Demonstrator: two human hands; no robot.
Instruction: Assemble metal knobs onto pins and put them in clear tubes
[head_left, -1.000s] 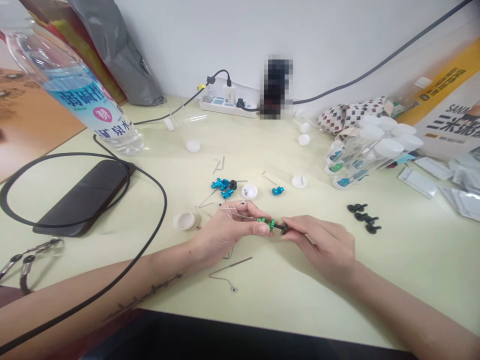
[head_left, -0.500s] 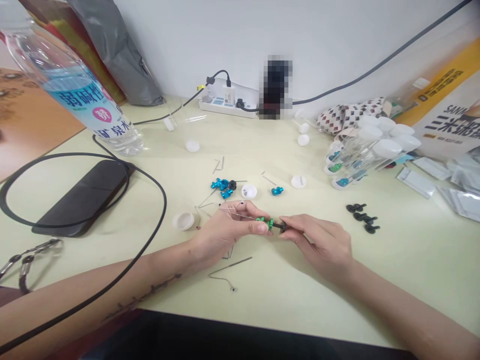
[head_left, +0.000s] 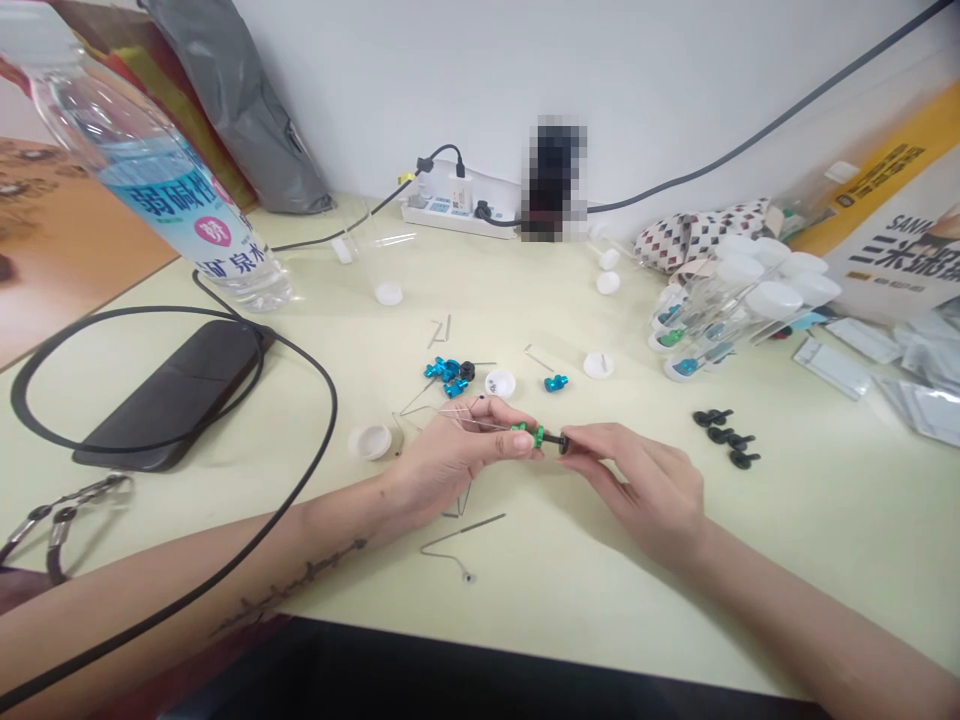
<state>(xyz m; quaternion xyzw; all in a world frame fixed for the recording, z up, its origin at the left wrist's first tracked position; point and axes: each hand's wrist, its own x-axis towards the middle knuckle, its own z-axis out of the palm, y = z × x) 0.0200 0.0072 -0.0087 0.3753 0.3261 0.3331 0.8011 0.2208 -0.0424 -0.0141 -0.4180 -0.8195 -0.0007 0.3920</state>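
My left hand [head_left: 457, 450] is closed, thumb and fingers pinching a small green metal fitting [head_left: 538, 436]. A thin metal wire [head_left: 480, 423] runs back from the fitting over the palm. Out of the fitting's right end sticks a black thumb screw [head_left: 555, 440], its round head pinched by my right hand [head_left: 637, 480]. Behind my left hand lie blue metal fittings [head_left: 444, 370], a black knob [head_left: 467, 371] and a white cap [head_left: 500, 384] with tiny parts in it. Another blue fitting [head_left: 556, 383] lies near a white lid [head_left: 598, 365]. A bent wire [head_left: 461, 540] rests in front of my hands.
Several black thumb screws [head_left: 724, 436] lie to the right, before capped clear tubes [head_left: 720, 310]. At left are a water bottle [head_left: 187, 200], a dark case [head_left: 172, 395] and a looping black cable [head_left: 330, 400]. A power strip [head_left: 457, 215] sits by the wall.
The view has shifted slightly. My right hand and the black thumb screw's head have moved a little left; both hands keep their hold.
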